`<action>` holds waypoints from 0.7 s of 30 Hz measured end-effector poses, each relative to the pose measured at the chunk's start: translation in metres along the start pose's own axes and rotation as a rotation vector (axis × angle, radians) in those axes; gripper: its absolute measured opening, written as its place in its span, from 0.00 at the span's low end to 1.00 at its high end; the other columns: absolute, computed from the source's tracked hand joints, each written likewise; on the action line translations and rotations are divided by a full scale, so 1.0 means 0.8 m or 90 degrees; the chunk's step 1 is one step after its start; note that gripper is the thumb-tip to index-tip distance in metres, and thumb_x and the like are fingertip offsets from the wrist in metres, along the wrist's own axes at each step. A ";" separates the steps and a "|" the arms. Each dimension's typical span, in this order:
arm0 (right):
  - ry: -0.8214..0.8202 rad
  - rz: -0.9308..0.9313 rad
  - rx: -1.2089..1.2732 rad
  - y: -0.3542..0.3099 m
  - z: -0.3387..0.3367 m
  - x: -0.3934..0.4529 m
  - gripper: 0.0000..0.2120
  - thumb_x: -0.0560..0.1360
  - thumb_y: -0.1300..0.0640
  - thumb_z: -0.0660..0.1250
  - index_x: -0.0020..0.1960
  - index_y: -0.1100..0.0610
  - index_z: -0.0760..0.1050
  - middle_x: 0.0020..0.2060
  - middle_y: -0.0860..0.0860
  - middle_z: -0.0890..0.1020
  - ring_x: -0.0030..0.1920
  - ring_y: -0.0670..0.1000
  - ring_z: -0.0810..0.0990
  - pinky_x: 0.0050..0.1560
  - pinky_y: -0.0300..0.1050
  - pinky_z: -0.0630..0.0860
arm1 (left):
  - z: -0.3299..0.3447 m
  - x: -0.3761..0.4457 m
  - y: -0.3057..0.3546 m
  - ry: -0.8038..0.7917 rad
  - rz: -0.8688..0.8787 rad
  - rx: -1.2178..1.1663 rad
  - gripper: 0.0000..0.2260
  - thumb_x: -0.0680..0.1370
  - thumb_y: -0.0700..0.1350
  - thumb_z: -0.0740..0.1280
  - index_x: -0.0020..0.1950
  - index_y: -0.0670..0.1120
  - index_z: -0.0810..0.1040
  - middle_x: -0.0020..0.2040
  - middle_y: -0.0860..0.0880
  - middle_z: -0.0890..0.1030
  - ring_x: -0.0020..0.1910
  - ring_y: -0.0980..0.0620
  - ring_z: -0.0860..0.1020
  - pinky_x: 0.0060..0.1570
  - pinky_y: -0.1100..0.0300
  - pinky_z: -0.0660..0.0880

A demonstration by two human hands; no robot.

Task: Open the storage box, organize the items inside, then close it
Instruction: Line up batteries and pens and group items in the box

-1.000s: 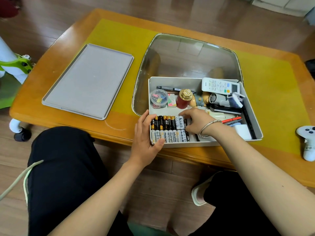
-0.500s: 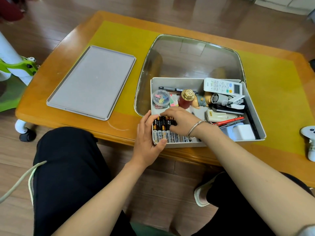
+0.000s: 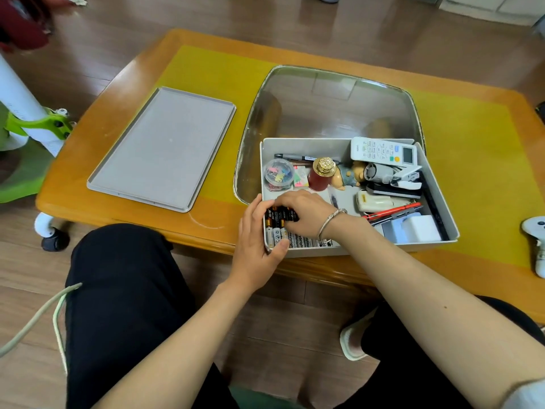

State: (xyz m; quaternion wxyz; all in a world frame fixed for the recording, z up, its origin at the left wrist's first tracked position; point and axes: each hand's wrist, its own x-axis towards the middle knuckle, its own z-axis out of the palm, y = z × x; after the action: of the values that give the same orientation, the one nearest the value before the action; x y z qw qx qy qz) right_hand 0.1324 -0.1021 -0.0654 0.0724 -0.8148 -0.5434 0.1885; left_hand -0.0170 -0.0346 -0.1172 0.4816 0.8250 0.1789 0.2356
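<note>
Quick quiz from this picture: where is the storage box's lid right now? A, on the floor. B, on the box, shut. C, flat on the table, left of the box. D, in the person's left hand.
C: the grey lid lies flat on the table, left of the open storage box; both hands are at the batteries.
</note>
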 end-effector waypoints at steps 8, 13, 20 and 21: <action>0.319 0.157 0.159 0.036 -0.043 -0.023 0.06 0.74 0.58 0.69 0.49 0.54 0.82 0.46 0.49 0.83 0.46 0.48 0.80 0.55 0.49 0.77 | -0.013 0.038 0.040 0.016 -0.045 0.149 0.24 0.74 0.53 0.68 0.68 0.50 0.67 0.72 0.50 0.62 0.70 0.53 0.59 0.66 0.57 0.58; 0.359 0.188 0.069 0.055 -0.056 -0.024 0.08 0.72 0.58 0.69 0.51 0.54 0.80 0.49 0.53 0.80 0.54 0.56 0.75 0.57 0.52 0.70 | -0.021 0.121 0.063 0.083 0.036 0.362 0.15 0.74 0.47 0.70 0.59 0.50 0.74 0.62 0.50 0.72 0.63 0.49 0.66 0.59 0.56 0.62; 0.299 0.201 0.015 0.063 -0.059 -0.004 0.18 0.71 0.53 0.71 0.58 0.57 0.75 0.56 0.55 0.76 0.59 0.57 0.72 0.61 0.50 0.67 | 0.016 0.197 0.069 -0.043 0.136 0.607 0.09 0.74 0.47 0.69 0.53 0.49 0.76 0.54 0.47 0.73 0.55 0.45 0.68 0.51 0.52 0.63; 0.296 0.196 0.023 0.063 -0.058 -0.003 0.17 0.71 0.54 0.71 0.58 0.58 0.76 0.55 0.56 0.76 0.58 0.57 0.73 0.61 0.50 0.68 | 0.020 0.200 0.067 -0.049 0.144 0.632 0.10 0.74 0.47 0.69 0.53 0.49 0.76 0.54 0.47 0.72 0.54 0.45 0.68 0.50 0.53 0.63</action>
State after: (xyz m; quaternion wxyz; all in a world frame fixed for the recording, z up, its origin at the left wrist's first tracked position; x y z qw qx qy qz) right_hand 0.1931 -0.1203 -0.0388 0.1801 -0.9077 -0.3788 0.0148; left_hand 0.1280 0.0121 -0.0423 0.0093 0.9766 0.1610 0.1420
